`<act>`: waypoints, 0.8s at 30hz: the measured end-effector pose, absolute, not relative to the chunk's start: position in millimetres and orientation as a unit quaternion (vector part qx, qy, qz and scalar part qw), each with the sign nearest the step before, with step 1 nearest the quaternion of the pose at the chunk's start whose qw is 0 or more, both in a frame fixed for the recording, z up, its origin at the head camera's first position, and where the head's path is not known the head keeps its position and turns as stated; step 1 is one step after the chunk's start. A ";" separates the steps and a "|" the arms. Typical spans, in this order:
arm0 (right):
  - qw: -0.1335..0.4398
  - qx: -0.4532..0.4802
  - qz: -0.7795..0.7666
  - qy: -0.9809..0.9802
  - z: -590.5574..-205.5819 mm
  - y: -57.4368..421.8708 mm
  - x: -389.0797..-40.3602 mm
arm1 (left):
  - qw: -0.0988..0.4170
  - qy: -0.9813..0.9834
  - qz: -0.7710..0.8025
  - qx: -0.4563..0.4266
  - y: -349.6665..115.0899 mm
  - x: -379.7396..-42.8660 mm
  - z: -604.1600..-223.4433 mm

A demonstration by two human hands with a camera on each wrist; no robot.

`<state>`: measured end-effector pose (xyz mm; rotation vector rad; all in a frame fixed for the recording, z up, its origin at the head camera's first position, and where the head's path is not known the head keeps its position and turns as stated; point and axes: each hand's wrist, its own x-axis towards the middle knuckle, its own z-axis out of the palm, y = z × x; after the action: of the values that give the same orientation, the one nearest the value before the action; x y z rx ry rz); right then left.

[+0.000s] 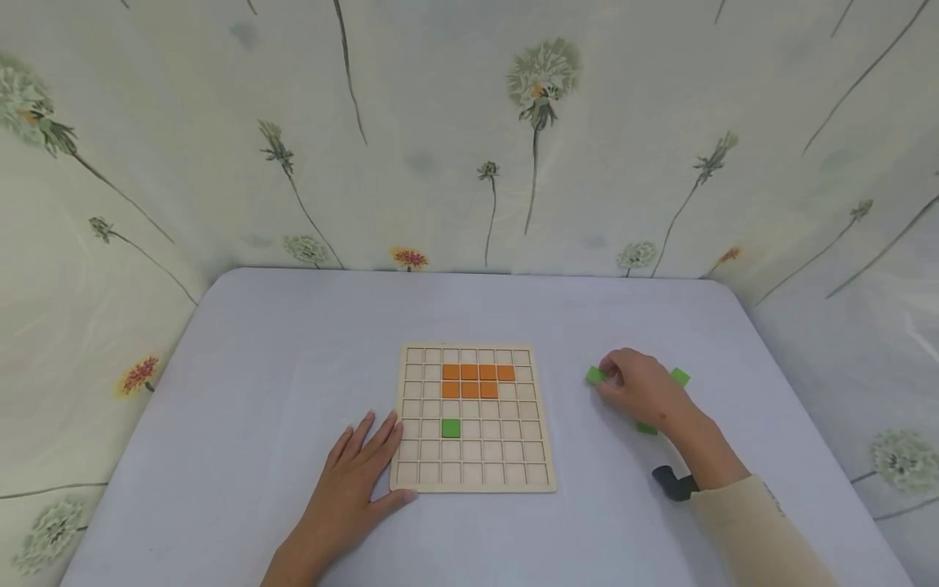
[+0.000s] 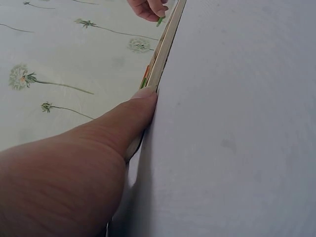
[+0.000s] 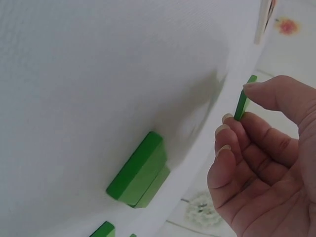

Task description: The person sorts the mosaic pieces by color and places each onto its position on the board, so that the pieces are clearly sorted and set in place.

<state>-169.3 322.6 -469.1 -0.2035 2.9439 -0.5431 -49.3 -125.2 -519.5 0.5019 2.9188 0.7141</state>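
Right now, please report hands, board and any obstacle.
Left hand touches board. Right hand pinches green tile. On board: seven orange tiles, one green tile. Nothing seen blocking.

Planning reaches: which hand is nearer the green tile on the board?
Left. The left hand touches the left edge of the board, near that green tile; the right hand is farther, beyond the board's right edge.

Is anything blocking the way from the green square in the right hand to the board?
Nothing visible is. Only white table lies between the green square, pinched in the right hand, and the board. The left hand is at the board's left edge.
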 end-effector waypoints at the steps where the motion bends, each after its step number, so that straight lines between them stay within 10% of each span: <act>1: 0.071 -0.068 -0.181 0.979 -467.7 320.1 -168.8 | 0.045 0.957 0.234 0.166 -125.4 -49.0 -519.7; 24: 0.076 -0.141 -0.183 0.970 -455.3 264.4 -151.0 | 0.035 0.956 0.233 0.173 -125.8 -48.6 -522.9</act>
<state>-151.0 264.4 -455.3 -0.4223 2.9082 -0.5501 -48.6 -125.8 -522.9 0.5314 2.9400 0.7156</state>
